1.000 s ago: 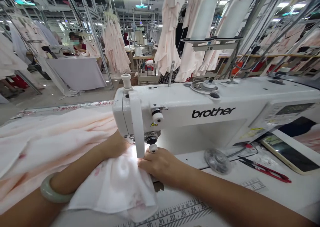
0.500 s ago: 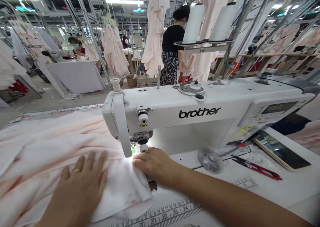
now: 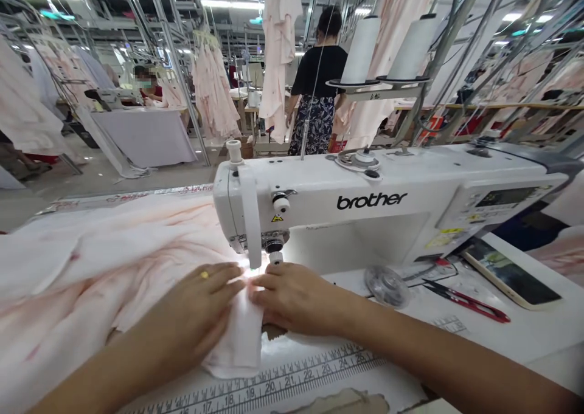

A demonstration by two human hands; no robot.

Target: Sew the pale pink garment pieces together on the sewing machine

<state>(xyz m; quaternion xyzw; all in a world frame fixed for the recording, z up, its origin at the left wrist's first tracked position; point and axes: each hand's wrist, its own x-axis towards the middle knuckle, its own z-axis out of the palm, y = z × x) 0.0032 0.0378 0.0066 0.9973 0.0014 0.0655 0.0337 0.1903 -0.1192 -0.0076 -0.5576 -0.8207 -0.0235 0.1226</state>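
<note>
White and pale pink fabric [image 3: 150, 244] with faint reddish marks spreads over the left of the table and runs under the needle area of a white sewing machine [image 3: 314, 189]. Close in front of the lit needle, my left hand [image 3: 207, 298], with a yellow ring, has its fingers drawn together on the fabric. My right hand [image 3: 296, 298] pinches the fabric's edge just right of the needle, its fingertips nearly meeting the left ones. Between both hands, a narrow flap of fabric hangs toward me. The needle tip and presser foot are hidden by glare and fingers.
A printed ruler strip [image 3: 283, 380] crosses the table's front. To the right lie a clear round plastic piece [image 3: 387, 285], red-handled thread snips [image 3: 469, 301] and a phone [image 3: 511, 274]. Thread cones [image 3: 360, 49] stand behind the machine. A person [image 3: 319, 86] stands beyond, among hanging garments.
My left hand has moved right, from lying spread on the fabric to beside the needle, fingers now together. The fabric flap has become narrower. My right hand remains by the needle.
</note>
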